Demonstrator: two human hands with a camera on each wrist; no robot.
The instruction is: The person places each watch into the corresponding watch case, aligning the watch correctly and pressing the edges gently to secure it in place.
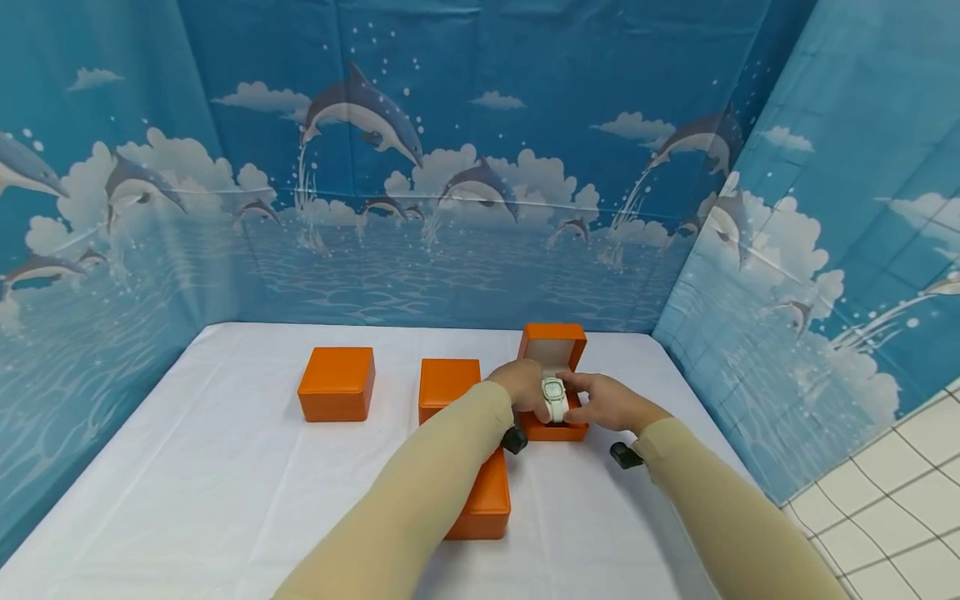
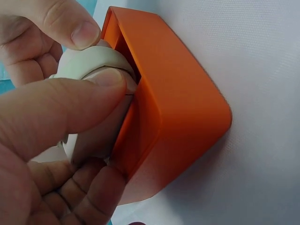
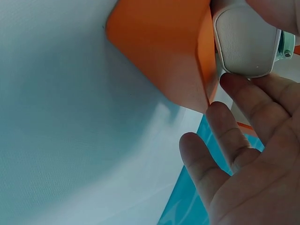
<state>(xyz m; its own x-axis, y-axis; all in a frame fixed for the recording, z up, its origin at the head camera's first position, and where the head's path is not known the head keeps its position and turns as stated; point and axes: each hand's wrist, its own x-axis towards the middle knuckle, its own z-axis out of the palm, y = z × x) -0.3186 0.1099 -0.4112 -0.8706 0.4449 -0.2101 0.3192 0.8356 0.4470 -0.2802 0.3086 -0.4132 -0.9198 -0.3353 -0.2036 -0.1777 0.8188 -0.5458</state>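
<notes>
A watch with a pale strap (image 1: 553, 391) is wrapped round a light cushion (image 3: 246, 42), tilted at the mouth of an orange box (image 1: 557, 432). The box's lid (image 1: 576, 340) stands raised behind it. My left hand (image 1: 522, 388) grips the cushion and watch from the left, its thumb (image 2: 101, 83) over the strap. From the right, my right hand (image 1: 613, 402) pinches the same cushion between thumb and fingers. Its other fingers (image 3: 199, 152) are spread beside the box.
A closed orange box (image 1: 337, 372) stands at the left of the white-covered table (image 1: 187, 467). Another closed box (image 1: 448, 379) is in the middle, and one nearer (image 1: 483, 500) is partly behind my left sleeve. A dolphin-print curtain (image 1: 450, 267) hangs round the back and sides.
</notes>
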